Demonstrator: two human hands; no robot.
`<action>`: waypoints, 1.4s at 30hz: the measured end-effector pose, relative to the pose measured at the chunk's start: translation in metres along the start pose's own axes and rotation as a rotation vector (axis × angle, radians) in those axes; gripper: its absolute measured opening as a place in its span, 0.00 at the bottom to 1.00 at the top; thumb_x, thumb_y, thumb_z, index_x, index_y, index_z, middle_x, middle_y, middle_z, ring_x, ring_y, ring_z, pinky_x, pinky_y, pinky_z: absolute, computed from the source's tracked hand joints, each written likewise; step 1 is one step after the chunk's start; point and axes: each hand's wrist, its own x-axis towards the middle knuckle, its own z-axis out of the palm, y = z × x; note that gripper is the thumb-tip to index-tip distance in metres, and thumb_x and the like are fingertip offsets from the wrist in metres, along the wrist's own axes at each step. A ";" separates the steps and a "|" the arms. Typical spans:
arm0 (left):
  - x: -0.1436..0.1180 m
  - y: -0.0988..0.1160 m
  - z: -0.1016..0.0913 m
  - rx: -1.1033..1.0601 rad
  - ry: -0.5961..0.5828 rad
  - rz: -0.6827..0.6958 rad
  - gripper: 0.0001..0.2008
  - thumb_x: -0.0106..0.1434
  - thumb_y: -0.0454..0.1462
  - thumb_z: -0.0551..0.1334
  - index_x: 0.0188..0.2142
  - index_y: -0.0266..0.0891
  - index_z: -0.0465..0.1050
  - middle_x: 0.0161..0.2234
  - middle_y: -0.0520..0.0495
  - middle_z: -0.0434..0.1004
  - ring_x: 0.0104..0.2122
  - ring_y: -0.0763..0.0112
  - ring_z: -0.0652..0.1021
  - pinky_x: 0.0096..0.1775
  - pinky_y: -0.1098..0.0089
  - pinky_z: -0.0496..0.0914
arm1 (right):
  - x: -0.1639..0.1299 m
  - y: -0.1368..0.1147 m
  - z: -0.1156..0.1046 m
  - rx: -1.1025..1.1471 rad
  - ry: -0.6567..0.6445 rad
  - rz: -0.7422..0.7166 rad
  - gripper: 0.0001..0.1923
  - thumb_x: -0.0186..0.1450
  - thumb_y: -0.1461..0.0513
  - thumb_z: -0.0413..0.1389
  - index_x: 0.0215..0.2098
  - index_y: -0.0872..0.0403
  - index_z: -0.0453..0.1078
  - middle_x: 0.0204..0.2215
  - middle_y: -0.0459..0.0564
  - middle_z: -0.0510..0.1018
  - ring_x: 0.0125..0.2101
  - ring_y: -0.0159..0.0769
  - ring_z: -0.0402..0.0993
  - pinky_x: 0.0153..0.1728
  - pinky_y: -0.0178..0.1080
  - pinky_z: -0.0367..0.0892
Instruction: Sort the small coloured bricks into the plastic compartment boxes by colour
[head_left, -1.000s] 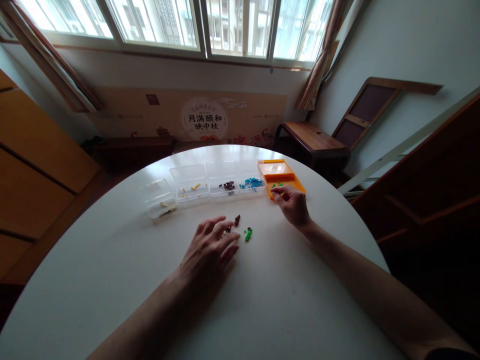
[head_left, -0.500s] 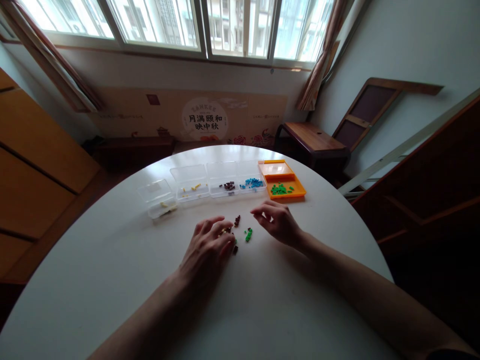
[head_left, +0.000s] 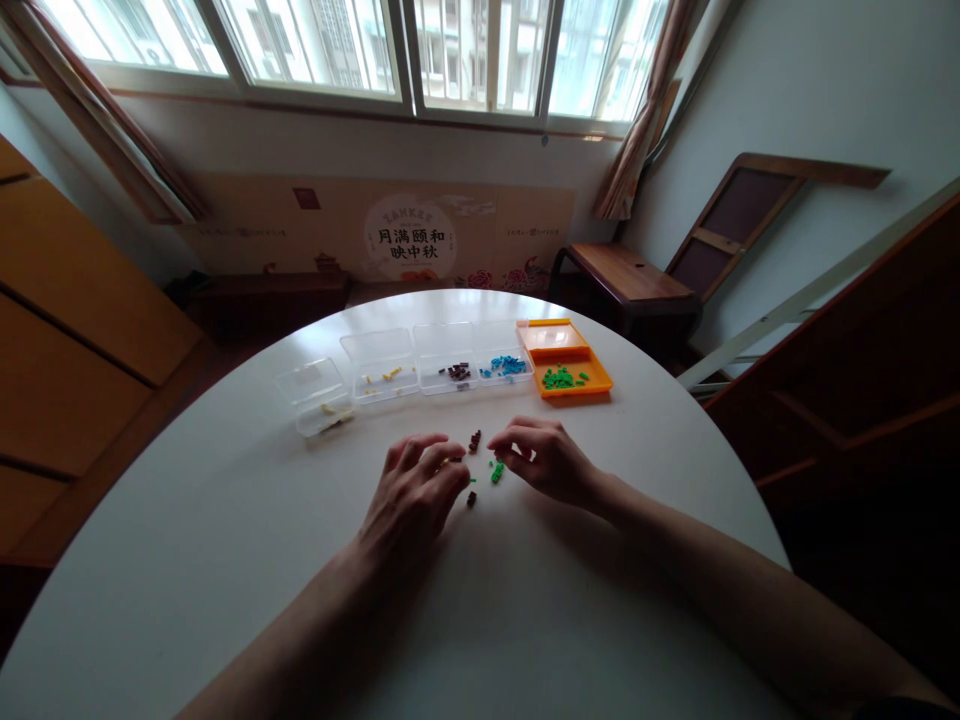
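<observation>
My left hand (head_left: 420, 485) rests low over the white table, its fingers curled and drawn together. Dark and yellowish bits show at its fingertips, mostly hidden by the fingers. My right hand (head_left: 551, 460) is closed in a pinch just beside the green toy bricks (head_left: 497, 472); what lies between its thumb and finger is too small to make out. Between the two hands is a little cluster of brown bricks (head_left: 475, 441). Closer to me, a dark brown brick (head_left: 471, 499) lies by my left thumb.
Along the far side of the table (head_left: 247, 520) stand open clear boxes (head_left: 386, 390) with yellow, brown and blue bricks (head_left: 504, 366). An orange box (head_left: 596, 380) with green bricks is at their right end. A wooden chair (head_left: 630, 275) stands beyond the table.
My right hand has moved left and slightly nearer to me, down to the green bricks. A small dark piece beside them is now out of sight. My left hand has hardly shifted.
</observation>
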 end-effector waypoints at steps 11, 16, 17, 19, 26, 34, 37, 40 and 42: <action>0.005 0.000 -0.001 0.016 0.198 0.079 0.06 0.62 0.31 0.62 0.38 0.43 0.71 0.37 0.50 0.78 0.45 0.65 0.73 0.49 0.60 0.64 | 0.002 -0.014 0.007 0.190 -0.240 0.017 0.09 0.66 0.62 0.54 0.34 0.56 0.77 0.27 0.48 0.77 0.26 0.28 0.71 0.30 0.30 0.65; 0.004 0.001 -0.001 0.000 0.212 0.067 0.05 0.62 0.32 0.63 0.37 0.43 0.71 0.37 0.50 0.78 0.44 0.66 0.73 0.48 0.62 0.64 | 0.002 -0.014 0.009 0.168 -0.186 0.032 0.07 0.64 0.64 0.55 0.35 0.55 0.76 0.27 0.47 0.77 0.24 0.27 0.70 0.28 0.29 0.64; 0.004 0.001 -0.001 -0.004 0.208 0.058 0.04 0.62 0.32 0.63 0.36 0.43 0.71 0.37 0.50 0.78 0.44 0.65 0.73 0.47 0.62 0.64 | 0.002 -0.011 0.008 0.156 -0.169 0.040 0.07 0.63 0.64 0.56 0.35 0.54 0.77 0.28 0.47 0.77 0.24 0.27 0.69 0.28 0.30 0.64; 0.005 0.002 -0.002 -0.018 0.191 0.050 0.04 0.62 0.33 0.63 0.36 0.43 0.72 0.37 0.49 0.77 0.44 0.65 0.73 0.47 0.62 0.64 | 0.003 -0.003 0.004 0.106 -0.110 0.074 0.07 0.63 0.64 0.56 0.35 0.54 0.77 0.28 0.47 0.77 0.23 0.27 0.68 0.28 0.30 0.64; 0.005 0.001 -0.008 -0.033 0.031 0.112 0.06 0.63 0.38 0.61 0.40 0.43 0.73 0.43 0.46 0.77 0.48 0.61 0.72 0.51 0.58 0.62 | 0.015 0.054 -0.032 -0.154 0.400 0.332 0.10 0.62 0.59 0.55 0.34 0.55 0.77 0.29 0.50 0.79 0.23 0.32 0.68 0.29 0.36 0.66; 0.002 -0.001 -0.009 -0.018 -0.096 0.107 0.13 0.65 0.41 0.60 0.48 0.42 0.72 0.49 0.44 0.74 0.53 0.57 0.68 0.54 0.56 0.61 | 0.015 0.076 -0.053 -0.338 0.483 0.403 0.12 0.61 0.60 0.54 0.38 0.55 0.77 0.33 0.52 0.80 0.28 0.36 0.72 0.36 0.40 0.68; 0.002 -0.002 -0.008 0.009 -0.136 0.094 0.19 0.64 0.42 0.60 0.54 0.43 0.69 0.51 0.42 0.73 0.55 0.55 0.67 0.54 0.54 0.61 | 0.015 0.072 -0.051 -0.300 0.480 0.418 0.12 0.61 0.59 0.54 0.37 0.56 0.77 0.32 0.52 0.79 0.26 0.35 0.71 0.34 0.39 0.68; 0.002 -0.002 -0.008 0.023 -0.160 0.096 0.20 0.63 0.42 0.61 0.55 0.47 0.68 0.54 0.43 0.70 0.56 0.54 0.65 0.55 0.53 0.60 | 0.016 0.067 -0.046 -0.270 0.454 0.400 0.11 0.61 0.59 0.54 0.37 0.56 0.76 0.32 0.51 0.79 0.25 0.34 0.70 0.32 0.39 0.68; 0.002 -0.002 -0.007 0.016 -0.151 0.099 0.16 0.63 0.42 0.61 0.52 0.49 0.71 0.53 0.44 0.71 0.56 0.55 0.66 0.55 0.53 0.60 | 0.016 0.063 -0.042 -0.261 0.443 0.380 0.11 0.61 0.59 0.54 0.36 0.55 0.76 0.32 0.51 0.79 0.25 0.33 0.69 0.32 0.38 0.68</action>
